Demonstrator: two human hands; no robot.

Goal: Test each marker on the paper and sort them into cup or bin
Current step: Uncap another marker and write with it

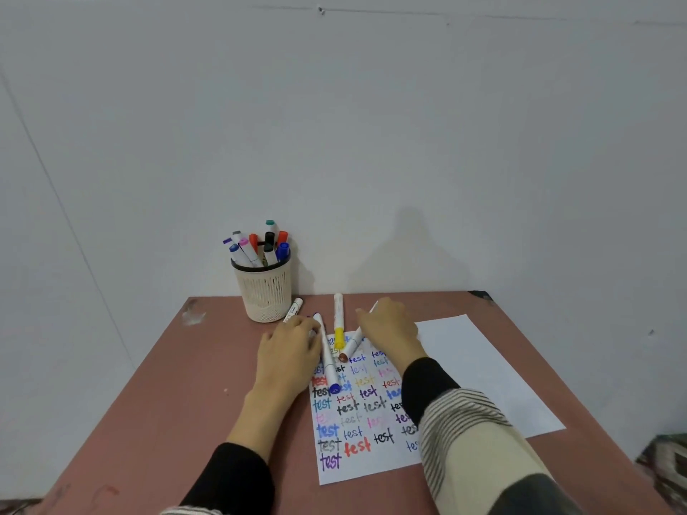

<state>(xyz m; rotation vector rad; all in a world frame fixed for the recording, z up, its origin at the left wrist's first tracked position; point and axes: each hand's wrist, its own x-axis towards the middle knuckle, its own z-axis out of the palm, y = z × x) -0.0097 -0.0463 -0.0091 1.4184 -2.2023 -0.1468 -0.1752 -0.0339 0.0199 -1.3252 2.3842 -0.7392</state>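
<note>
Now both my hands lie on the table over the loose markers at the top of the paper (pixel 357 421): my left hand (pixel 288 351) rests on the blue-capped marker (pixel 327 356), fingers loosely bent, grip unclear. My right hand (pixel 390 328) curls round the brown-capped marker (pixel 351 347), the yellow-capped marker (pixel 338 321) lies between them, and the cup (pixel 265 291) stands behind, full of markers.
</note>
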